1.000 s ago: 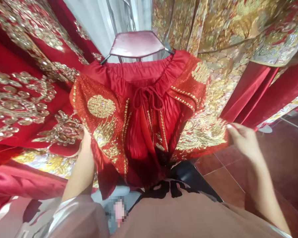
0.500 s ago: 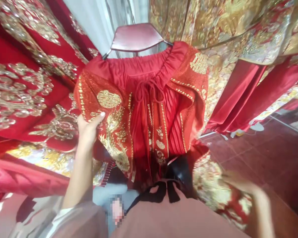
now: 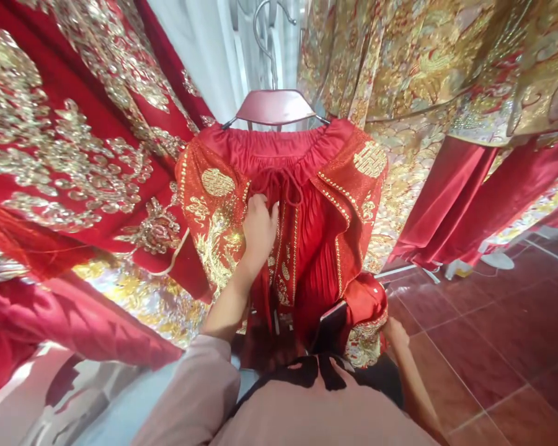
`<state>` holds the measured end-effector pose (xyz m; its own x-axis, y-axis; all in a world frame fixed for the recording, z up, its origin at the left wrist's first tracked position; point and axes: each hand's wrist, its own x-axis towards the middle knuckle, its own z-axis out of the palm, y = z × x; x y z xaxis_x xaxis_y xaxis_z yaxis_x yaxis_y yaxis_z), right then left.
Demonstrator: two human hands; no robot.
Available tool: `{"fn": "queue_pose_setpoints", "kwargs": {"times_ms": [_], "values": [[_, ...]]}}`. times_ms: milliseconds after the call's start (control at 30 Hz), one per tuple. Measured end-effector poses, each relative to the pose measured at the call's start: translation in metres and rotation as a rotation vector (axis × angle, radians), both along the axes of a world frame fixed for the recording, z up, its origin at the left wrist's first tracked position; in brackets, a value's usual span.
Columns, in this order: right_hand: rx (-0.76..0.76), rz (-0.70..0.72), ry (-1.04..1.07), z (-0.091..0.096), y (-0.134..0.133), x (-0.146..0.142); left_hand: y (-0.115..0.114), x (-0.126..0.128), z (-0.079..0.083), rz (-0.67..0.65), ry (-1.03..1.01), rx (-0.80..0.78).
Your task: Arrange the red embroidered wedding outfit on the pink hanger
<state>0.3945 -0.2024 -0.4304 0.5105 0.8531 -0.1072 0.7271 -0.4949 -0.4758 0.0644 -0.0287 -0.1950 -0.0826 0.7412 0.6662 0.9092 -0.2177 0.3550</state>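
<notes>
Left grip (image 3: 259, 226) half curled at the front of the red embroidered costume (image 3: 316, 229); whether fabric is pinched cannot be told. Right grip (image 3: 396, 333) curled at four o'clock beside the gold cuff (image 3: 365, 344); its hold cannot be told. The costume is hung behind the left grip, tie (image 3: 276, 171) at one o'clock, hanger (image 3: 275, 106) at twelve.

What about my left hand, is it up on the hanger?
No, the left hand is at the front of the red clothing, well below the hanger.
</notes>
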Motion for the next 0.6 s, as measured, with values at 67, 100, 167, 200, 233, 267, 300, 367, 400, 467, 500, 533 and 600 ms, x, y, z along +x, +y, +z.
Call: {"fn": "queue_pose_setpoints", "kwargs": {"times_ms": [67,100,167,200,233,267,300,367,400,467,500,533,600], "values": [[0.026,-0.083,-0.100,0.034,0.009,0.003,0.004,-0.008,0.005,0.000,0.016,-0.037],[0.088,-0.105,-0.154,0.056,0.015,-0.001,0.004,-0.011,0.007,0.007,0.056,-0.062],[0.351,-0.093,-0.260,0.104,0.027,-0.021,-0.001,-0.017,0.009,0.028,0.161,-0.126],[0.531,-0.054,-0.274,0.129,0.033,-0.036,-0.005,-0.019,0.009,0.045,0.214,-0.156],[0.715,0.008,-0.253,0.154,0.039,-0.053,-0.009,-0.021,0.008,0.063,0.263,-0.181],[0.877,0.094,-0.226,0.178,0.045,-0.071,-0.013,-0.023,0.007,0.085,0.304,-0.203],[0.993,0.213,-0.212,0.200,0.051,-0.090,-0.017,-0.025,0.007,0.110,0.335,-0.228],[1.148,0.446,-0.215,0.239,0.067,-0.124,-0.023,-0.028,0.008,0.155,0.362,-0.281],[1.200,0.542,-0.229,0.256,0.077,-0.138,-0.026,-0.029,0.008,0.167,0.362,-0.298],[1.250,0.690,-0.271,0.286,0.102,-0.160,-0.030,-0.029,0.011,0.151,0.361,-0.273],[1.247,0.750,-0.297,0.299,0.117,-0.168,-0.032,-0.028,0.011,0.125,0.369,-0.232],[1.224,0.807,-0.322,0.310,0.133,-0.175,-0.033,-0.025,0.012,0.091,0.380,-0.183],[1.160,0.879,-0.361,0.325,0.166,-0.186,-0.031,-0.019,0.013,0.036,0.391,-0.101]]}}
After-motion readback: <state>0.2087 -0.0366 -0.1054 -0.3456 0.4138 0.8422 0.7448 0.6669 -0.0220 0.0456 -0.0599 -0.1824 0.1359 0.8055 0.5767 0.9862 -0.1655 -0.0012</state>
